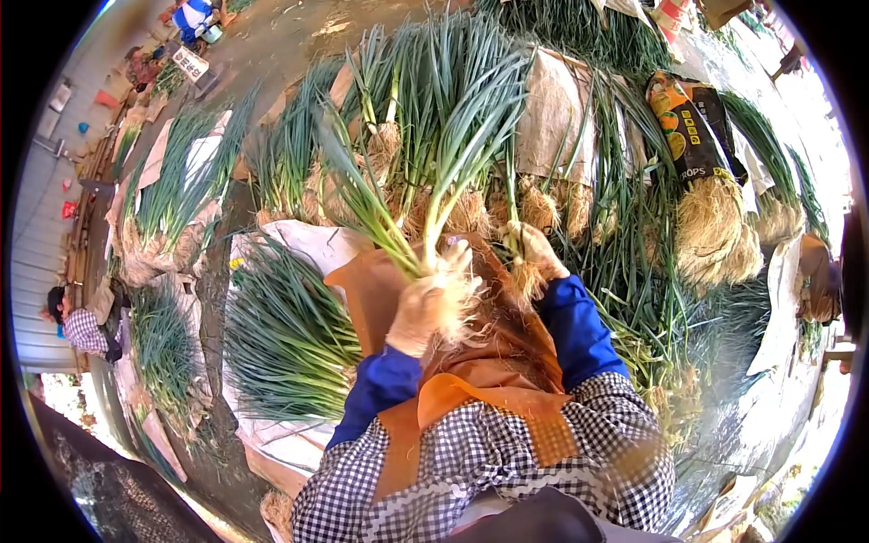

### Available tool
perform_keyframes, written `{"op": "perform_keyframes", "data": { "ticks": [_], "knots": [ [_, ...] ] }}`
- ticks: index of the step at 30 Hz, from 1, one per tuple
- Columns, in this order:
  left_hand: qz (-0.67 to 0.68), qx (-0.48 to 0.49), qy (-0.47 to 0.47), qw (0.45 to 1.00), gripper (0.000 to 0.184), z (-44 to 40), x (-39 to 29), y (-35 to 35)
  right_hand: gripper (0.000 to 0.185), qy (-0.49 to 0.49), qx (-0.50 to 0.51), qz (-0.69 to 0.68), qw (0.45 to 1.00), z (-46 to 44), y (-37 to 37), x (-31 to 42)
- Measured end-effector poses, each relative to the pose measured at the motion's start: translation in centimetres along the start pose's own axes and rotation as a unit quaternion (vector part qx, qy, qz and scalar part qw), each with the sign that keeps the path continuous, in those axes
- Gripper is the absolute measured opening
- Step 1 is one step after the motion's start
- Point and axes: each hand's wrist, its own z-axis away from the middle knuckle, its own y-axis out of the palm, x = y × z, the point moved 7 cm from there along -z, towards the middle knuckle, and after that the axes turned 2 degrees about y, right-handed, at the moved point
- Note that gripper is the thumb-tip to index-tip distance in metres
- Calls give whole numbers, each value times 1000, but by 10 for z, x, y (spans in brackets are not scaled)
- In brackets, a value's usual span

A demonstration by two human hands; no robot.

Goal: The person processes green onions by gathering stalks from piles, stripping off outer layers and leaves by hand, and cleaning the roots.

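In the head view my left hand [415, 315] is closed around the white root ends of several green onions [438, 201], whose leaves fan upward and away from me. Pale, stringy roots hang out beside its fingers. To the right, my right hand [541, 253] is closed on the lower stem of another green onion [510, 185], with its root tuft hanging below the fingers. Both hands are over the orange-brown apron [489, 357] on my lap. A row of green onions [466, 213] lies just beyond, roots toward me.
A pile of green onions [285, 335] lies on white sheeting to my left. Loose leaves [625, 262] spread at my right, near a black printed bag [692, 127] around a rooty bundle. A person in a checked top [86, 330] sits at the far left.
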Motion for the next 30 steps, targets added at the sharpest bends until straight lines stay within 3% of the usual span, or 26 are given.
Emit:
{"op": "perform_keyframes", "data": {
  "ticks": [1, 2, 3, 4, 5, 6, 8, 9, 10, 12, 13, 14, 15, 16, 17, 19, 22, 24, 26, 28, 30],
  "knots": [
    [8, -18, -25, 999, 25, -8, 13, -16, 29, 25, 41, -61, 997, 8, 17, -1],
    [68, 17, -76, 995, 24, -11, 38, -41, 28, -35, 77, -77, 993, 11, 29, -2],
    [124, 46, -131, 983, 24, -13, 62, -66, 29, -20, 29, -56, 998, 12, 31, -12],
    [103, -46, -115, 987, 25, -16, 88, -79, 30, -3, -20, -36, 999, 12, 29, -20],
    [15, -209, -68, 975, 24, -13, 95, -67, 31, -129, -148, 285, 938, 3, 9, -23],
    [10, -268, -71, 961, 21, -13, 98, -74, 33, -127, -197, 409, 882, 27, 15, -3],
    [-38, -265, -48, 962, 21, -11, 75, -61, 37, -26, -141, 650, 746, 54, 10, 11],
    [-13, -211, -32, 977, 25, -16, 74, -95, 38, 10, -105, 686, 720, 61, -14, -4],
    [-40, -246, 16, 968, 25, -11, 60, -88, 40, 48, -67, 719, 690, 68, -45, -22],
    [-92, -251, 34, 963, 25, -8, 53, -91, 41, 151, 17, 848, 508, 83, -108, -50],
    [-114, -237, 20, 965, 26, -7, 53, -91, 41, 82, -64, 794, 599, 84, -76, -4],
    [-127, -261, 50, 956, 26, -8, 56, -92, 44, -21, -136, 744, 654, 62, -74, 8],
    [-168, -244, 69, 953, 26, -9, 57, -90, 46, -6, -173, 652, 738, 56, -40, 42],
    [-211, -224, 90, 947, 26, -11, 56, -88, 49, -65, -190, 591, 781, 49, -8, 65],
    [-241, -216, 106, 940, 24, -13, 52, -80, 53, -54, -185, 548, 814, 30, 7, 64],
    [-250, -222, 93, 938, 18, -12, 53, -91, 51, 41, -124, 630, 766, -20, 24, 41],
    [-282, -209, 108, 930, 18, -16, 47, -87, 34, -49, -92, 666, 739, -41, 38, 30],
    [-298, -220, 114, 922, 18, -12, 45, -80, 28, -78, -194, 648, 732, -32, 31, 25],
    [-297, -248, 98, 917, 18, -6, 44, -67, 29, -136, -219, 629, 733, -3, 38, 32],
    [-216, -287, 47, 932, 15, -8, 51, -89, 34, -80, -139, 550, 820, 27, 42, 24],
    [-172, -296, 63, 938, 14, -8, 48, -90, 33, -53, -56, 350, 934, 78, 44, 8]
  ]
}}
